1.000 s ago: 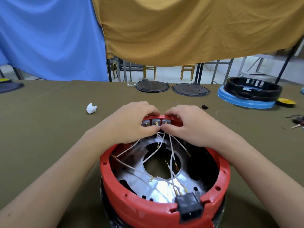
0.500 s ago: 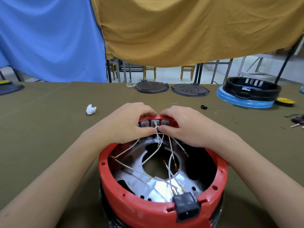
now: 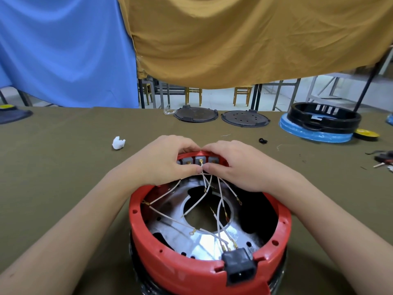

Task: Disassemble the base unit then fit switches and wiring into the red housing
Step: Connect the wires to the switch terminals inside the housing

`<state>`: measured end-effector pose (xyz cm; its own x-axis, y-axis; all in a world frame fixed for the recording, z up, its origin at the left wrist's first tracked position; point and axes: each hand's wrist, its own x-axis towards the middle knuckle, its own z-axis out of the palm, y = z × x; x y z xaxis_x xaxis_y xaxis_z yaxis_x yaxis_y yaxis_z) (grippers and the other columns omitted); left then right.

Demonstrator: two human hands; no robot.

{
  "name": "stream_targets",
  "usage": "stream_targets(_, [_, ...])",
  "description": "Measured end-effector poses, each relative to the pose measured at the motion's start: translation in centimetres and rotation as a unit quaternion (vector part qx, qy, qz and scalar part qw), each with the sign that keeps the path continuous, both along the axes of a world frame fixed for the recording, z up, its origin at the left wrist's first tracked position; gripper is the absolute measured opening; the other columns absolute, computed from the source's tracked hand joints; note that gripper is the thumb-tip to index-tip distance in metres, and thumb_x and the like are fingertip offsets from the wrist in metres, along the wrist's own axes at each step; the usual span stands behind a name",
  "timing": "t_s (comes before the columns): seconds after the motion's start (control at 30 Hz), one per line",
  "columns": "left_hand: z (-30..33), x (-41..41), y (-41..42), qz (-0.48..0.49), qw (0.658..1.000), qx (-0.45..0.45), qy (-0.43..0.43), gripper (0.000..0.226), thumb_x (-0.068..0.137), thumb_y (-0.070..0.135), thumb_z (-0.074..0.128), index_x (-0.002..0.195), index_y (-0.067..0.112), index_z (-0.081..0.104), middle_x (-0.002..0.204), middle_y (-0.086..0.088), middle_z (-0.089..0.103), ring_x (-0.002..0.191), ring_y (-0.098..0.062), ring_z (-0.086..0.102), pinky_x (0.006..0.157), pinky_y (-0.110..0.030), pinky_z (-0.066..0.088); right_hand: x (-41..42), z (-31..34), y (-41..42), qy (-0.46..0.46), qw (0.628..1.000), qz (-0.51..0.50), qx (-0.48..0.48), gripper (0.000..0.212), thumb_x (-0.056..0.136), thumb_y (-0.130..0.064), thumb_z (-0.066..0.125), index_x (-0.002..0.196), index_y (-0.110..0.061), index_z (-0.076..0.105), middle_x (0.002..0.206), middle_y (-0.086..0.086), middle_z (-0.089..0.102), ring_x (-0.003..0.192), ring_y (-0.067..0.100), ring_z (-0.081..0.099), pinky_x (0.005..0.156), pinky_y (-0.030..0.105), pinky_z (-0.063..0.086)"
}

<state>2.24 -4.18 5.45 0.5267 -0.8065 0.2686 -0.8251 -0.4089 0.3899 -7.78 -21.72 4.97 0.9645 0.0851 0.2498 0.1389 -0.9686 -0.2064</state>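
The round red housing point(image 3: 187, 271) stands open side up on the olive cloth, close in front of me. A black power socket point(image 3: 239, 267) sits in its near rim. Grey switches point(image 3: 200, 161) with brass terminals line the inside of the far wall. Loose white wires point(image 3: 219, 209) with brass lugs fan out over the shiny metal plate point(image 3: 204, 243) inside. My left hand point(image 3: 163, 160) and my right hand point(image 3: 238, 165) curl over the far rim. Both thumbs and fingertips meet at one wire end against the middle switch.
Two dark round lids point(image 3: 195, 114) point(image 3: 245, 118) lie at the table's far edge. A black ring on a blue disc point(image 3: 319, 126) stands far right, with a yellow cap point(image 3: 366, 133) beside it. A white scrap point(image 3: 118, 142) lies left; small parts point(image 3: 385, 159) lie at the right edge.
Both hands have stayed at the far rim. Their fingertips have drawn closer together at the middle switch, and the housing sits slightly nearer in view.
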Motion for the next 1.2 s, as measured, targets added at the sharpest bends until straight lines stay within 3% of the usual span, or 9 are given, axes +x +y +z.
stream_targets(0.17, [-0.1,0.0,-0.1,0.007,0.999,0.025,-0.044,0.038,0.087,0.042,0.07,0.121,0.026,0.066,0.103,0.009,0.065,0.096,-0.012,0.06,0.088,-0.038,0.049,0.3,0.2,0.0,0.009,1.0,-0.005,-0.001,0.031,0.096,-0.044,0.052,0.122,-0.028,0.058,0.104,-0.006,0.063,0.094,0.017,0.057,0.079,0.034,0.044])
stream_targets(0.37, [0.1,0.5,0.3,0.003,0.999,0.002,0.036,0.044,0.083,0.043,0.074,0.124,0.03,0.064,0.111,0.016,0.07,0.102,-0.002,0.065,0.095,-0.032,0.052,0.7,0.5,-0.1,0.024,0.999,-0.009,-0.03,0.035,0.094,-0.05,0.051,0.119,-0.026,0.055,0.105,-0.007,0.062,0.097,0.018,0.057,0.081,0.035,0.045])
stream_targets(0.47, [0.2,1.0,0.8,-0.001,0.998,0.001,0.068,0.036,0.084,0.035,0.074,0.119,0.031,0.066,0.104,0.019,0.072,0.096,0.004,0.066,0.093,-0.03,0.054,0.4,0.1,-0.1,0.024,1.0,0.011,-0.012,0.046,0.093,-0.058,0.05,0.131,-0.032,0.05,0.11,-0.008,0.059,0.1,0.016,0.053,0.086,0.035,0.044])
stream_targets(0.67, [0.1,0.9,0.7,0.0,0.999,-0.007,0.054,0.028,0.084,0.034,0.074,0.111,0.03,0.07,0.092,0.018,0.074,0.084,0.004,0.068,0.084,-0.031,0.057,1.0,0.3,0.0,0.015,0.999,0.016,-0.034,0.04,0.095,-0.055,0.047,0.125,-0.029,0.054,0.101,-0.006,0.059,0.092,0.016,0.056,0.082,0.037,0.047])
stream_targets(0.73, [0.3,1.0,0.8,-0.005,0.998,0.0,0.055,0.029,0.085,0.033,0.073,0.114,0.03,0.069,0.094,0.018,0.074,0.086,0.004,0.068,0.086,-0.03,0.056,1.0,0.2,0.0,0.016,0.999,0.016,-0.038,0.039,0.095,-0.055,0.046,0.121,-0.028,0.055,0.098,-0.006,0.058,0.09,0.017,0.056,0.08,0.037,0.046])
stream_targets(0.83, [0.7,1.3,1.6,-0.029,0.988,0.024,0.149,0.049,0.084,0.032,0.073,0.131,0.029,0.059,0.113,0.02,0.07,0.101,0.006,0.066,0.096,-0.024,0.052,1.1,0.1,-0.2,0.008,0.999,0.016,-0.031,0.038,0.096,-0.054,0.048,0.125,-0.029,0.054,0.098,-0.01,0.057,0.092,0.015,0.055,0.078,0.033,0.044])
stream_targets(0.9, [0.8,1.6,2.1,-0.032,0.98,0.039,0.191,0.057,0.077,0.033,0.068,0.132,0.031,0.056,0.121,0.018,0.067,0.109,0.003,0.064,0.102,-0.029,0.05,1.0,-0.1,-0.4,0.009,1.0,0.018,-0.001,0.044,0.094,-0.056,0.051,0.13,-0.032,0.052,0.104,-0.011,0.058,0.098,0.012,0.055,0.082,0.031,0.043])
stream_targets(1.0, [0.7,1.9,2.3,-0.047,0.974,0.042,0.218,0.045,0.079,0.029,0.066,0.123,0.033,0.062,0.116,0.012,0.071,0.108,-0.008,0.067,0.1,-0.04,0.052,1.1,-0.2,-0.6,0.023,0.999,0.029,0.026,0.048,0.091,-0.056,0.056,0.134,-0.035,0.049,0.117,-0.012,0.06,0.106,0.01,0.054,0.089,0.032,0.043])
stream_targets(1.2, [0.7,2.1,2.3,-0.056,0.97,0.045,0.233,0.042,0.08,0.032,0.067,0.122,0.033,0.062,0.116,0.01,0.071,0.11,-0.012,0.067,0.102,-0.044,0.05,1.3,0.0,-0.5,0.032,0.999,0.027,0.018,0.039,0.095,-0.05,0.054,0.131,-0.035,0.052,0.108,-0.012,0.059,0.097,0.009,0.054,0.083,0.031,0.043])
